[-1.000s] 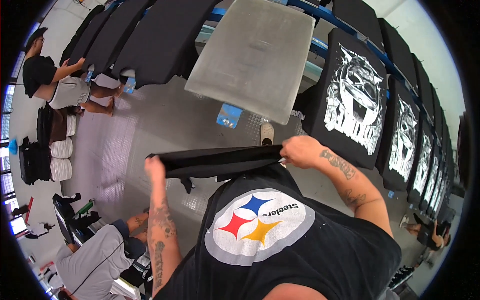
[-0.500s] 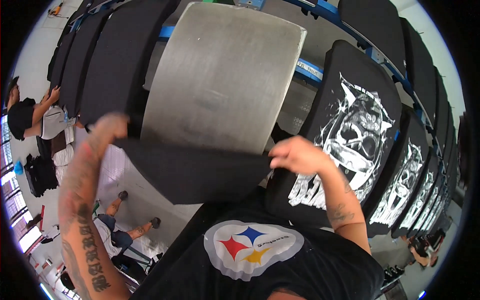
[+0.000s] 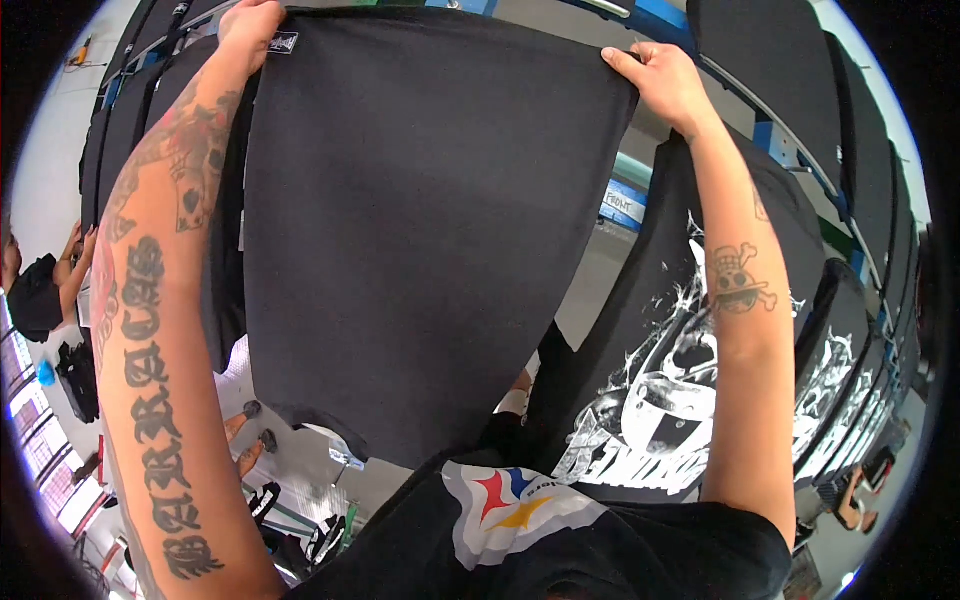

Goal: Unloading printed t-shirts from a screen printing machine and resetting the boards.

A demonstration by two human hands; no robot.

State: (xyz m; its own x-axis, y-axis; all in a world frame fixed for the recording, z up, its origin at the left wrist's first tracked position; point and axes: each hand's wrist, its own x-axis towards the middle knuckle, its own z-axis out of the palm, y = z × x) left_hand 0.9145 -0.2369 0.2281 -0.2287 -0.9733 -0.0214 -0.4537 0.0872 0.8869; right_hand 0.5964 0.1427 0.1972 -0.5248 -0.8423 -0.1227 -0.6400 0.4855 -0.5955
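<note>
A plain black T-shirt [image 3: 430, 220] is drawn over the flat metal platen, which it now hides from view. Both far corners of the shirt's hem are pinched: my left hand [image 3: 252, 28] grips the far left one beside a small printed patch, and my right hand [image 3: 662, 82] holds the far right one with thumb and fingers. Toward my body the cloth hangs down, and the neck opening [image 3: 335, 430] shows at its lower left.
To the right, a platen carries a black shirt with a white print [image 3: 650, 400]; more printed shirts follow behind it. Blue machine arms [image 3: 625, 203] run between platens. Other black-covered platens [image 3: 770, 80] stand at the far right. A co-worker [image 3: 40, 295] is at the left edge.
Both my hands have moved away from my body to the platen's far end, pulling the black T-shirt over the bare metal. The printed shirts at right have shifted slightly in view.
</note>
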